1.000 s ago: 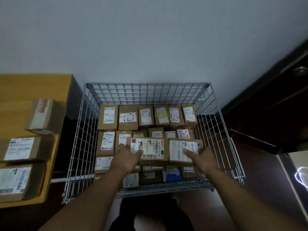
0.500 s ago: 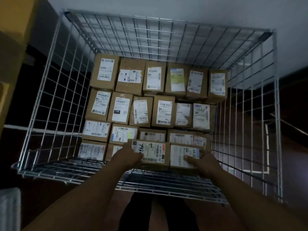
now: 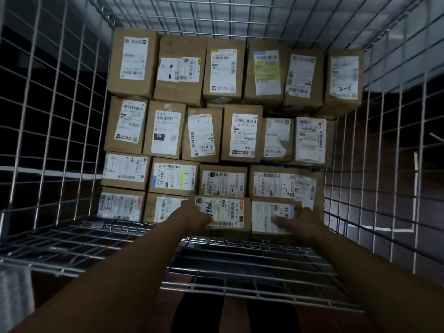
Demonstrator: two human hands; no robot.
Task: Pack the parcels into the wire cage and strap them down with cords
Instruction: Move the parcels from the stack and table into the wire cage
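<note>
Two parcels touching side by side in the nearest row of the wire cage, other packed parcels behind. Left hand grips scribbled-label parcel, thumb on top; right hand grips neighbouring parcel, fingers curled round its right edge

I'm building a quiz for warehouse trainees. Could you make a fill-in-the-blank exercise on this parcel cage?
1. The back row in the cage holds ____ parcels.
2. A black patch with white letters reads ____.
3. The left hand holds a parcel; the right hand holds the next parcel, on its ____.

Missing words: six; 15H; right.
</note>
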